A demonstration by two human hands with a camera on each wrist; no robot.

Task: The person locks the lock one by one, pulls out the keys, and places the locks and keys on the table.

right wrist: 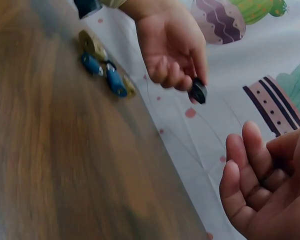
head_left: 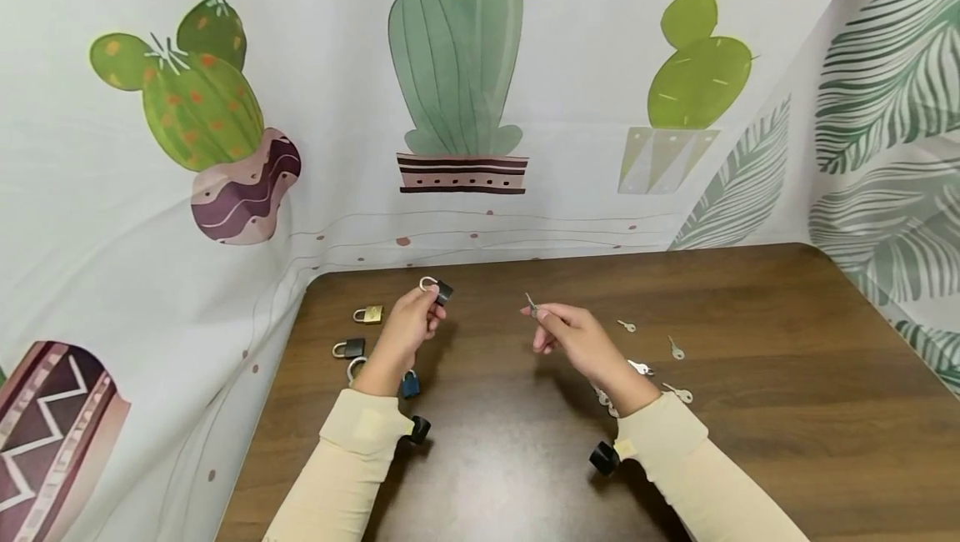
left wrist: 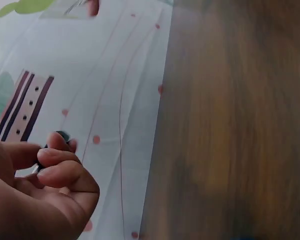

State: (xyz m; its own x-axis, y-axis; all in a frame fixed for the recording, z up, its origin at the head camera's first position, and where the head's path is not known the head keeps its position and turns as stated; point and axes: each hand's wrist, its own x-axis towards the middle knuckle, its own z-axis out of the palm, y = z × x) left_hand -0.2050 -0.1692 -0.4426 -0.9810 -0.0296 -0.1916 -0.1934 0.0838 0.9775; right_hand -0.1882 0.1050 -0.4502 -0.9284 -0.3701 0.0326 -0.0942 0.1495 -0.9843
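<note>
My left hand pinches a small black padlock between thumb and fingers, held up above the far left part of the table. Its silver shackle curves out to the left over the fingertips. Across a gap, my right hand pinches a small silver key, its blade pointing up and away. From the right wrist, the dark end of the padlock shows below the left fingertips, while the right hand's own curled fingers hide the key. The left wrist view shows the padlock mostly covered by fingers.
Left of the left forearm lie a brass padlock, a black padlock and a blue padlock, with others partly hidden. Several loose keys lie around the right forearm. A printed cloth hangs behind the brown table.
</note>
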